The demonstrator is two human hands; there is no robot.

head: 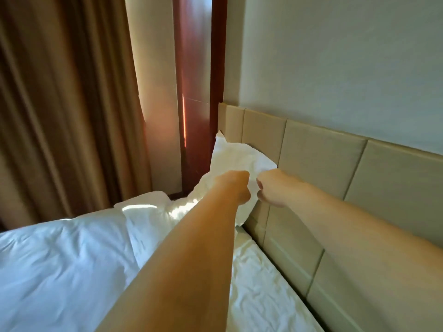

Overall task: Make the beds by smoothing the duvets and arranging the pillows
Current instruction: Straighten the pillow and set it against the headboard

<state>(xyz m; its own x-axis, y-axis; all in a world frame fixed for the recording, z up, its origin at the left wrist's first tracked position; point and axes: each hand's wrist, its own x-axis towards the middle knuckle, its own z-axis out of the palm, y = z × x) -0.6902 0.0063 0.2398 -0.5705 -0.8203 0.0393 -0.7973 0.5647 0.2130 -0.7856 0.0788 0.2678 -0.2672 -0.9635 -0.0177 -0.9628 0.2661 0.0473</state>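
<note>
At the far left, a brown curtain (60, 116) is hanging in vertical folds. Below it, the white duvet (60, 259) is lying on the bed with shallow creases, and a patch of sunlight is falling on its far edge.

Right of the curtain, a dark red wooden panel (194, 92) is standing upright in the room corner.

The white pillow (237, 156) is standing tilted at the far end of the bed, leaning against the headboard just beside the wooden panel, one corner pointing up.

We are reaching both bare arms forward. Our left hand (236, 188) is gripping the pillow's near edge with curled fingers. Our right hand (273, 190), just beside the left, is clenching the same edge in a closed fist.

Below the arms, a wrinkled white sheet (259, 295) is lying against the beige padded headboard (335, 176), whose panels are running along a pale wall (335, 56).
</note>
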